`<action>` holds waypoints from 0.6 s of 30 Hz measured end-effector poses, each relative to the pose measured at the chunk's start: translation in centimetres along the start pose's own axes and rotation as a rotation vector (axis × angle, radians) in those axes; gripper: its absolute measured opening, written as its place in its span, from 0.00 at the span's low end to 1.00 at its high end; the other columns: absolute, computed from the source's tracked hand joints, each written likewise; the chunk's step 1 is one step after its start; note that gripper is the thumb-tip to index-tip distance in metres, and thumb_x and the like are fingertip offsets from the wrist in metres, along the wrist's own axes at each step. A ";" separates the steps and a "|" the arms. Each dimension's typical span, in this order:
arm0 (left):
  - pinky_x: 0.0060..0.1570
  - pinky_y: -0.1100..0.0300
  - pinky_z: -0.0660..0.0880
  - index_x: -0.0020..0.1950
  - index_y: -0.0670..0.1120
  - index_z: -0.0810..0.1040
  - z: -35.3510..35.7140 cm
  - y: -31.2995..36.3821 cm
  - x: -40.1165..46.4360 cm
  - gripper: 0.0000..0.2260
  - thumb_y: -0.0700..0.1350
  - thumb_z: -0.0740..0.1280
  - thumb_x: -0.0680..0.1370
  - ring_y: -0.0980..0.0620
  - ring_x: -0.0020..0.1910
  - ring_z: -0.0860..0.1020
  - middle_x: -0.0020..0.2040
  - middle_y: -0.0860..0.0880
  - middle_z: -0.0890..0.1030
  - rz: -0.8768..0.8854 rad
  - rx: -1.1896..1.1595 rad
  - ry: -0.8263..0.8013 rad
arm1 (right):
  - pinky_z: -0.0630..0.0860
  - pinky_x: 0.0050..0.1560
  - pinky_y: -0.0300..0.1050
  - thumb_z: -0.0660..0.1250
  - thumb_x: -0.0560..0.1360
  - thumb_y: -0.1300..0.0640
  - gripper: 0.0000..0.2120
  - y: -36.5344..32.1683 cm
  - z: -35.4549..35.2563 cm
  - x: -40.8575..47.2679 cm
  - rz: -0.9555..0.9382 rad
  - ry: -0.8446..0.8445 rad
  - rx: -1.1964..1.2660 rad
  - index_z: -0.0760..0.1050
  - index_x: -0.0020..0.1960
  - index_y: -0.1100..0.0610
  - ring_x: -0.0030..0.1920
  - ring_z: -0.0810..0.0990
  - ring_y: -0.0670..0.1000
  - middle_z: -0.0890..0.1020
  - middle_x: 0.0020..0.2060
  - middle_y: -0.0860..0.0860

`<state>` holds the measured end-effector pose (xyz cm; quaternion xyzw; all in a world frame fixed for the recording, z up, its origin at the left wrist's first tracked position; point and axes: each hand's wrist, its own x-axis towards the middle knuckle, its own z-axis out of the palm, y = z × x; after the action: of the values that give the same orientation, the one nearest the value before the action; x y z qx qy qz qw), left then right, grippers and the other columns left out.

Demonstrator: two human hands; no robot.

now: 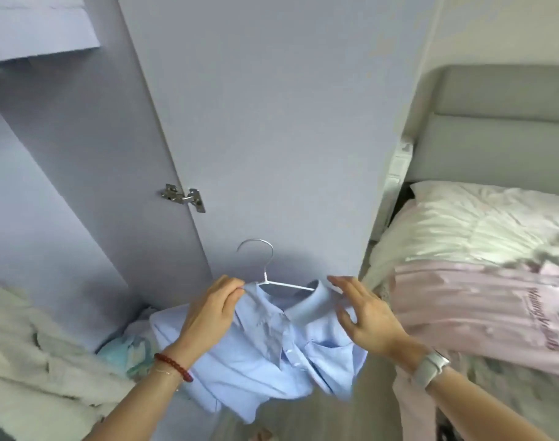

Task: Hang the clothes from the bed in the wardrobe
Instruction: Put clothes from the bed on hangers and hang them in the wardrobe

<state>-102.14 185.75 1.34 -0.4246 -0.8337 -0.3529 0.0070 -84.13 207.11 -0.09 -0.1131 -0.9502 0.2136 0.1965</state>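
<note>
A light blue collared shirt (271, 351) hangs on a white wire hanger (265, 275) in front of the open lilac wardrobe door (271, 122). My left hand (208, 316) pinches the shirt's left shoulder at the hanger's end. My right hand (364, 316) is at the right side of the collar with its fingers spread and nearly straight, touching the cloth. The hanger's hook stands upright and free above the collar. A pink garment with dark lettering (481, 316) lies on the bed (462, 224) to the right.
The wardrobe's inside (49, 186) opens to the left, with a metal hinge (184, 196) on the door. A pale fluffy garment (33, 361) and folded turquoise cloth (128, 351) sit low at the left. The bed's grey headboard (494, 122) rises at the right.
</note>
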 end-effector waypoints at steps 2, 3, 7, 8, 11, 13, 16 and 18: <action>0.46 0.56 0.70 0.50 0.45 0.77 2.6 3.4 -0.2 0.20 0.55 0.51 0.76 0.50 0.45 0.75 0.45 0.53 0.75 0.090 -0.028 -0.080 | 0.67 0.59 0.40 0.63 0.75 0.57 0.22 0.2 -1.4 -4.1 0.060 -0.004 -0.021 0.67 0.68 0.54 0.59 0.73 0.51 0.75 0.59 0.50; 0.46 0.55 0.71 0.49 0.43 0.78 3.8 5.1 -0.1 0.20 0.54 0.52 0.77 0.48 0.45 0.76 0.45 0.50 0.77 0.138 -0.029 -0.111 | 0.67 0.57 0.41 0.63 0.76 0.55 0.20 0.5 -2.1 -6.1 0.111 0.004 -0.040 0.68 0.67 0.54 0.58 0.74 0.53 0.77 0.57 0.51; 0.46 0.46 0.74 0.47 0.39 0.79 8.3 12.1 0.5 0.13 0.45 0.58 0.76 0.39 0.42 0.78 0.44 0.42 0.79 0.269 -0.098 -0.172 | 0.69 0.45 0.44 0.61 0.77 0.50 0.13 2.2 -5.8 -12.8 0.332 0.092 -0.109 0.74 0.58 0.54 0.49 0.78 0.56 0.82 0.47 0.51; 0.46 0.45 0.74 0.47 0.38 0.79 9.4 13.8 0.8 0.13 0.45 0.58 0.76 0.38 0.42 0.78 0.44 0.42 0.79 0.298 -0.135 -0.177 | 0.70 0.43 0.47 0.61 0.77 0.51 0.11 2.8 -7.1 -14.1 0.381 0.122 -0.141 0.75 0.56 0.54 0.47 0.79 0.57 0.83 0.44 0.52; 0.43 0.51 0.73 0.47 0.39 0.78 13.0 18.7 1.4 0.09 0.42 0.60 0.77 0.40 0.41 0.78 0.41 0.46 0.77 0.337 -0.253 -0.192 | 0.71 0.34 0.47 0.62 0.75 0.53 0.08 4.4 -10.9 -16.9 0.475 0.284 -0.229 0.78 0.48 0.55 0.37 0.80 0.59 0.83 0.35 0.53; 0.42 0.56 0.69 0.47 0.40 0.77 15.6 21.4 2.1 0.05 0.38 0.62 0.78 0.43 0.41 0.77 0.41 0.49 0.75 0.331 -0.325 -0.201 | 0.74 0.30 0.45 0.63 0.72 0.55 0.08 5.6 -13.3 -18.0 0.504 0.388 -0.251 0.79 0.45 0.57 0.33 0.81 0.58 0.83 0.34 0.53; 0.45 0.52 0.71 0.46 0.38 0.78 19.6 25.2 3.9 0.04 0.35 0.63 0.77 0.41 0.43 0.77 0.43 0.43 0.78 0.348 -0.364 -0.174 | 0.75 0.32 0.47 0.64 0.74 0.58 0.06 8.2 -15.7 -18.9 0.549 0.449 -0.265 0.79 0.45 0.59 0.36 0.81 0.57 0.82 0.37 0.53; 0.45 0.48 0.72 0.46 0.37 0.79 22.1 27.2 5.7 0.05 0.34 0.63 0.76 0.40 0.43 0.78 0.43 0.41 0.79 0.360 -0.332 -0.105 | 0.71 0.35 0.46 0.65 0.75 0.59 0.04 10.6 -16.7 -18.6 0.617 0.444 -0.228 0.78 0.46 0.58 0.40 0.80 0.58 0.82 0.38 0.54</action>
<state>-80.05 213.54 2.41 -0.5793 -0.6745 -0.4557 -0.0435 -58.99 216.97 2.98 -0.4580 -0.8235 0.1261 0.3101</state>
